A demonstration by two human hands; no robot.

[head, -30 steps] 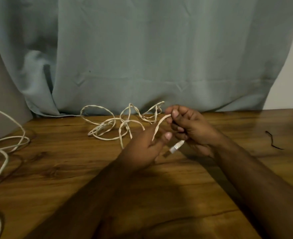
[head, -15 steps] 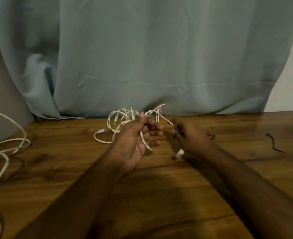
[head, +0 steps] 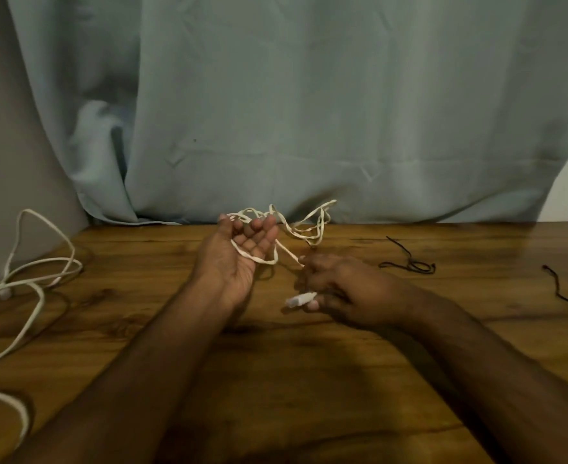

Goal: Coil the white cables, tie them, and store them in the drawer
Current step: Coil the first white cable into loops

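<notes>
A thin white cable point(head: 304, 229) lies bunched in loose loops at the table's far edge, just behind my hands. My left hand point(head: 239, 256) is raised palm up with the cable looped across its fingers. My right hand point(head: 339, 289) rests low on the table and pinches the cable near its end; the white plug point(head: 301, 299) sticks out to the left below its fingers. A short stretch of cable runs taut between the two hands. A second white cable point(head: 31, 272) sprawls uncoiled at the left. No drawer is in view.
The wooden table point(head: 276, 380) has two dark ties on its right part: one knotted string point(head: 409, 262) just past my right hand, another string point(head: 558, 286) near the right edge. A pale blue curtain point(head: 292, 112) hangs behind the table's far edge.
The spread loops of the cable have been pulled right and gathered into my left hand, which has turned palm up. My right hand sank to the table with the plug end.
</notes>
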